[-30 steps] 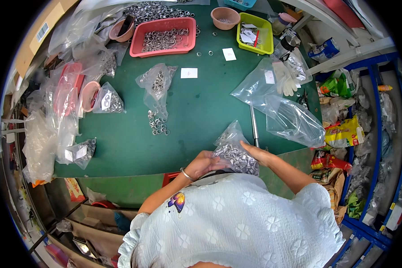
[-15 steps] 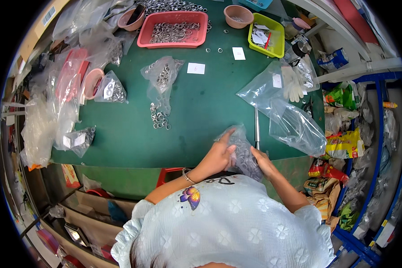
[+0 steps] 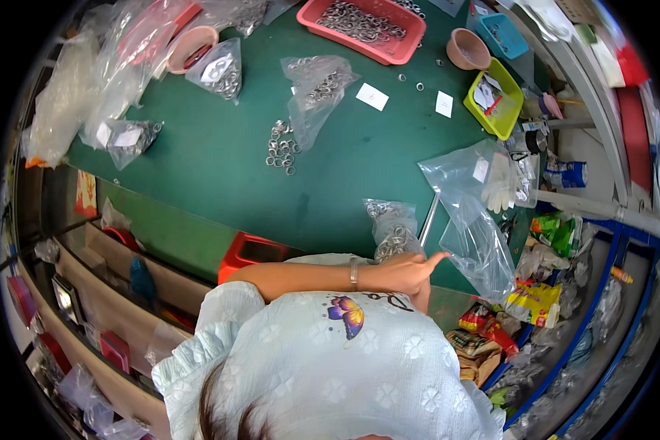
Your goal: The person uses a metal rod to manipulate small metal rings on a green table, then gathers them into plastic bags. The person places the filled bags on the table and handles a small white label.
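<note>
My left hand [image 3: 402, 274], with a bracelet at its wrist, reaches across my body to the right. Its fingers are curled, one digit sticks out to the right, and I cannot make out what they hold, if anything. Just under it shows a small part of my right hand [image 3: 422, 297], its fingers hidden. A clear plastic bag of metal rings [image 3: 396, 236] stands on the table edge just beyond my left hand, beside a slim metal rod [image 3: 430, 218]. Further left lie another bag of rings [image 3: 319, 92] and a loose pile of rings [image 3: 281, 150].
Across the green table [image 3: 220, 176] are a pink tray of rings [image 3: 359, 53], a beige bowl [image 3: 468, 50], a lime tray [image 3: 515, 121] and a blue basket [image 3: 501, 35]. A large clear bag [image 3: 466, 213] and white glove [image 3: 499, 187] lie right. A red stool [image 3: 235, 246] stands below the edge.
My left hand has left the bag of rings and swung right, close to my body. My right hand has let go too and drawn back. The bag now stands alone; my view has turned.
</note>
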{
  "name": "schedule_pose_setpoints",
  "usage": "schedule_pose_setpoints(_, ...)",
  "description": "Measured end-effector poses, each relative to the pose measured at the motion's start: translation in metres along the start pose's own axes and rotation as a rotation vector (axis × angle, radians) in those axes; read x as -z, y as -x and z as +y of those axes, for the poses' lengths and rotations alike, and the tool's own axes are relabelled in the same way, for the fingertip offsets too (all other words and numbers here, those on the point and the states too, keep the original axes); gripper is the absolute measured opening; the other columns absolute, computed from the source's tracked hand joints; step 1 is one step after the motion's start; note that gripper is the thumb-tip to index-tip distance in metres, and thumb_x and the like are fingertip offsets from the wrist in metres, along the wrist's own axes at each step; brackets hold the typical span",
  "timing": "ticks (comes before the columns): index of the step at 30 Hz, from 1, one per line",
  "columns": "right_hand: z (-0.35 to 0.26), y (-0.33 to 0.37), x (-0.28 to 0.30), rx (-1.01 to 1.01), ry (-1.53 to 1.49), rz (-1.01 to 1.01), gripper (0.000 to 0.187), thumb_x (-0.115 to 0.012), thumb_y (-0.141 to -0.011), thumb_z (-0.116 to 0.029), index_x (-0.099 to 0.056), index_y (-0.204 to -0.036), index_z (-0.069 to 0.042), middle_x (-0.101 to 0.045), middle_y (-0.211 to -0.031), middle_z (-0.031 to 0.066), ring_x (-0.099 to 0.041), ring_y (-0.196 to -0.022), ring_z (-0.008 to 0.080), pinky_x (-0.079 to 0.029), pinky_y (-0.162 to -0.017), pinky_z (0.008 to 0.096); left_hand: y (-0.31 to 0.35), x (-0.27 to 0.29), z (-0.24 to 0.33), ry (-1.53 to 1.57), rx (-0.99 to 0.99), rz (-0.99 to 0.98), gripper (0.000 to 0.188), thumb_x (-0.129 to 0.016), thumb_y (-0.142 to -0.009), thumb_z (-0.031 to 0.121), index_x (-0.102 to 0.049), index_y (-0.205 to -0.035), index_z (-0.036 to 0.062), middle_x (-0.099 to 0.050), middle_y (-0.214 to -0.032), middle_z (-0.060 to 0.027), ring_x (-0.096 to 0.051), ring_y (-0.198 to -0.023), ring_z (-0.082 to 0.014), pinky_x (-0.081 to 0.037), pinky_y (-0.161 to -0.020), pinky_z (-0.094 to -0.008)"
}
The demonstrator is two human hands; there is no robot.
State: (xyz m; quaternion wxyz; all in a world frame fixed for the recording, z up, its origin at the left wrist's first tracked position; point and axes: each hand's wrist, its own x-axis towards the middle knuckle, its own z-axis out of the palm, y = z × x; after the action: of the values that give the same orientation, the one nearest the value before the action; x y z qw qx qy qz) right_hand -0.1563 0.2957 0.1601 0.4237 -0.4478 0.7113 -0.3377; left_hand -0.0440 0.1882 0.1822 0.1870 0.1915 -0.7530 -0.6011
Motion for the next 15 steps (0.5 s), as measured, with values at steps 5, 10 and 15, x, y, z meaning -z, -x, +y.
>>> schedule_pose_setpoints(5, 0.014, -0.010, -0.002, 0.081, -0.049, 0.210, 0.017, -0.055, -0.083, -0.005, -0.055, -0.097, 0.005, -0.056, -0.092, 0.0095, -0.054, -0.084, 0.0194, -0.043, -0.073, 0.0307, -0.011, -0.005, -0.009, 0.104, 0.006, 0.074, 0.058, -0.049, -0.082, 0.009, -0.023, -0.133, -0.0015, -0.052, -0.054, -0.0156, -0.054, -0.049, -0.0309, -0.041, -0.049, -0.0411)
schedule_pose_setpoints(10, 0.012, -0.023, 0.002, -0.145, -0.343, 0.335, 0.021, -0.046, -0.091, -0.006, -0.057, -0.105, 0.004, -0.059, -0.100, 0.0065, -0.053, -0.088, 0.0123, -0.043, -0.078, 0.0259, 0.005, 0.013, -0.037, 0.247, 0.471, 0.594, 0.046, -0.050, -0.088, 0.035, -0.045, -0.108, -0.0062, -0.054, -0.057, -0.0141, -0.054, -0.052, -0.0305, -0.043, -0.053, -0.0399)
schedule_pose_setpoints(15, 0.008, -0.025, 0.005, -0.119, -0.349, 0.286, 0.028, -0.047, -0.091, -0.006, -0.053, -0.116, 0.006, -0.057, -0.110, 0.0120, -0.054, -0.096, 0.0169, -0.041, -0.086, 0.0286, 0.006, -0.006, -0.100, 0.170, 0.817, 0.401, 0.066, -0.055, -0.079, 0.045, -0.048, -0.106, -0.0141, -0.056, -0.102, -0.0313, -0.056, -0.099, -0.0408, -0.044, -0.085, -0.0458)
